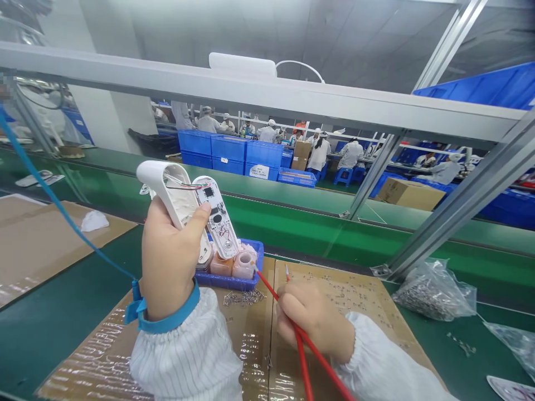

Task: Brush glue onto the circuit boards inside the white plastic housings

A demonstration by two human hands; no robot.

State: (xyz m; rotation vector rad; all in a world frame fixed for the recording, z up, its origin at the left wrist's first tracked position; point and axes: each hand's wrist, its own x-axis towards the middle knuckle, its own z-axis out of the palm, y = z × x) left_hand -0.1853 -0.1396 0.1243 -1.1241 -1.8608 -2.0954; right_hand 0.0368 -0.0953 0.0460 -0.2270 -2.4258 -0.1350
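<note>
My left hand [169, 262] grips an opened white plastic casing [156, 175] from below, with the thumb across its inner side. A second white casing half [216, 217], with a black chip and thin wiring, leans against it, and coloured wires run between the two parts. My right hand [311, 317] is shut around long red rods [301, 334] whose thin tips point towards the casing, apart from it. The exact tool is unclear. A blue wrist strap [167, 314] circles my left wrist, and its blue cord [54, 189] runs up to the left.
A blue tray [251, 281] of pinkish jars stands just beyond my hands. Small screws [244, 298] lie on the cardboard sheet [351, 295] beneath them. A plastic bag of screws [434, 292] sits on the green bench at right. Metal frame rails rise beyond, with co-workers and blue crates farther off.
</note>
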